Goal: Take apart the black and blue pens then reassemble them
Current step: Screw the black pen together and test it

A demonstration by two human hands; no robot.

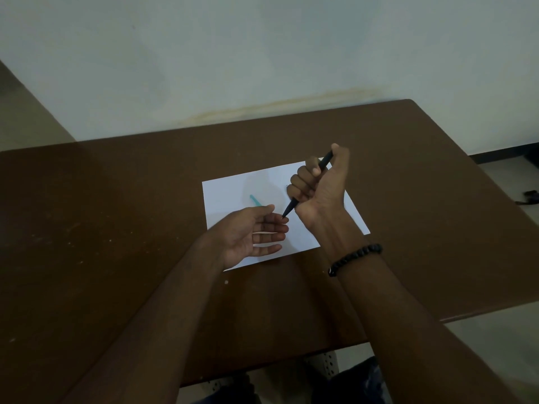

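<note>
Over the paper [315, 240] on the worktop [116, 199], the right hand [318, 188] fists the whole-looking black pen [290, 208], tip at the open left hand's [250, 237] fingers [277, 228], blue pen [256, 200] lying behind; most work seemingly remains.

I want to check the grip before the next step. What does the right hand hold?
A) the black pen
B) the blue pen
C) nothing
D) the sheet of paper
A: the right hand has its fingers curled round the black pen, tip pointing down toward the open left hand.
</note>
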